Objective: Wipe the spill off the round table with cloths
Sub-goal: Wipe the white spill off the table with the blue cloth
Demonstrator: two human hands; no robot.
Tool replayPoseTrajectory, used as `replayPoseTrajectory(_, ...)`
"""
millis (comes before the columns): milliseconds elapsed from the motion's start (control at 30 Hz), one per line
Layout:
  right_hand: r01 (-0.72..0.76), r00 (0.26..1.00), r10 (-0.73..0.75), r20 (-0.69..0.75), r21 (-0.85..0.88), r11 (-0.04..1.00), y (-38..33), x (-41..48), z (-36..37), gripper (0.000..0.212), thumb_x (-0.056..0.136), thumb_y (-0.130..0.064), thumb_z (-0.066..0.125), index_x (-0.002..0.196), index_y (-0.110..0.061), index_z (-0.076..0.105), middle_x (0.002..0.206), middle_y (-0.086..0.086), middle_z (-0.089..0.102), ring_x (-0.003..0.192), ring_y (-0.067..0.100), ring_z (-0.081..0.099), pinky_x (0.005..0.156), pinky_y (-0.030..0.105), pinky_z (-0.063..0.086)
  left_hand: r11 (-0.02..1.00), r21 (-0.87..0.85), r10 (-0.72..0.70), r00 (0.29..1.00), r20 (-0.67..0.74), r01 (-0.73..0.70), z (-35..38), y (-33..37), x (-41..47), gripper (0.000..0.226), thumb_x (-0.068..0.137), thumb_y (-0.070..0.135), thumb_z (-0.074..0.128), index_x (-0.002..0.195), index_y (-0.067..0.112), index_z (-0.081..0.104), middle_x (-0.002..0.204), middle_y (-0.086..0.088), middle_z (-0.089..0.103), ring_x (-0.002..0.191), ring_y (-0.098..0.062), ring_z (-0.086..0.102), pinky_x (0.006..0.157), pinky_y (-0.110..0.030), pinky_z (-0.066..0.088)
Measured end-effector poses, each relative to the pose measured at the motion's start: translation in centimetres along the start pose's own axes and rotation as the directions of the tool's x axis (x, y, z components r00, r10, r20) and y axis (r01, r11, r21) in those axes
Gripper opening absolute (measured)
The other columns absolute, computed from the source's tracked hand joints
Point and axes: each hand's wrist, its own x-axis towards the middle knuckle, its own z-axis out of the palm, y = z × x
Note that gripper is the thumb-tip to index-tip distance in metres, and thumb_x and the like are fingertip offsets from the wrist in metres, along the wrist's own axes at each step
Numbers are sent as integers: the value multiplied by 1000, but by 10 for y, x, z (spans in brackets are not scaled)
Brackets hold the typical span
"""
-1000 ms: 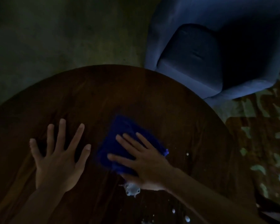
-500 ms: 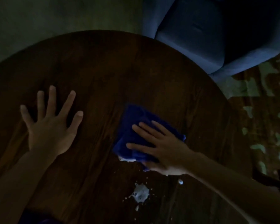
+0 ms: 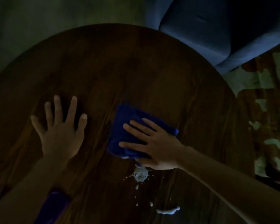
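A dark round wooden table (image 3: 113, 65) fills most of the view. My right hand (image 3: 153, 145) lies flat on a folded dark blue cloth (image 3: 124, 125) near the table's middle, pressing it down. A white foamy spill (image 3: 141, 174) sits just below that hand, with small droplets and a second white streak (image 3: 167, 210) nearer to me. My left hand (image 3: 60, 131) rests flat on the bare wood to the left, fingers spread, holding nothing. A purple cloth (image 3: 53, 206) lies near the table's front edge under my left forearm.
A blue upholstered armchair (image 3: 217, 33) stands close behind the table's far right edge. A patterned rug (image 3: 268, 126) covers the floor on the right. Dim greenish floor (image 3: 39, 18) lies beyond the table's far left.
My right hand has slid the blue cloth back toward me until it touches the white blob. My left hand stays flat. The view has shifted, showing a further white streak near the front edge.
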Motion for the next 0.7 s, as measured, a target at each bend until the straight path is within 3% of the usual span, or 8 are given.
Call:
replayPoseTrajectory(100, 73, 997, -74, -20, -40, 997, 55, 6, -9, 69, 101, -58, 39, 162, -37, 15, 172, 7, 0, 159, 28, -2, 126, 56, 2, 997, -62, -43, 999, 21, 44, 16, 1, -34, 68, 91, 76, -5, 155, 53, -17, 169, 3, -23, 155, -24, -22, 120, -67, -10)
replayPoseTrajectory(167, -218, 965, 219, -145, 27, 976, 102, 17, -20, 64, 101, -54, 36, 161, -35, 21, 171, 10, 10, 158, 32, 8, 124, 61, 13, 996, -60, -65, 998, 9, 66, 22, 1, -36, 68, 92, 75, -6, 155, 53, -16, 168, 4, -26, 154, -22, -26, 121, -66, -11)
replayPoseTrajectory(233, -563, 795, 574, -196, 114, 819, 124, 39, -29, 64, 102, -57, 28, 161, -38, 16, 171, 10, 9, 158, 31, 8, 124, 58, 14, 997, -24, -75, 997, -11, 75, 25, -1, -35, 67, 93, 74, -6, 155, 51, -17, 168, 4, -27, 154, -22, -27, 121, -66, -11)
replayPoseTrajectory(300, -672, 708, 683, -180, 129, 730, 106, 72, -30, 64, 102, -60, 21, 162, -40, 10, 172, 8, 6, 158, 28, 5, 126, 54, 10, 994, -6, -106, 994, -9, 106, 26, -10, -37, 67, 94, 73, -5, 155, 51, -18, 168, 5, -28, 153, -22, -27, 121, -66, -10)
replayPoseTrajectory(433, -171, 980, 173, -103, 19, 985, 31, 50, -18, 66, 102, -61, 27, 163, -38, 12, 172, 6, 0, 159, 29, -2, 126, 55, 4, 995, -5, -100, 995, -2, 100, 24, -7, -33, 67, 94, 73, -5, 156, 49, -17, 168, 3, -27, 154, -24, -27, 121, -67, -8)
replayPoseTrajectory(567, 399, 915, -391, 100, -67, 915, 31, -2, -8, 74, 99, -61, 43, 163, -38, 14, 172, 5, -4, 158, 28, -6, 125, 53, -7, 997, 20, -73, 997, -3, 73, 23, 3, -29, 68, 94, 73, -6, 156, 48, -17, 168, 3, -28, 153, -24, -28, 121, -67, -8)
replayPoseTrajectory(633, 256, 967, -255, 18, -91, 962, 80, 13, -17, 67, 98, -55, 45, 160, -34, 29, 171, 11, 13, 158, 31, 8, 126, 55, 4, 996, 13, -92, 996, -4, 92, 24, -1, -30, 67, 94, 73, -6, 155, 49, -19, 167, 3, -30, 153, -24, -29, 121, -67, -9)
replayPoseTrajectory(700, -159, 974, 150, -172, -42, 986, 123, 36, -29, 64, 99, -54, 38, 158, -31, 32, 168, 15, 21, 155, 35, 19, 123, 59, 17, 995, 12, -94, 996, -8, 94, 25, -1, -29, 66, 94, 72, -6, 155, 49, -20, 166, 3, -31, 152, -23, -31, 120, -67, -9)
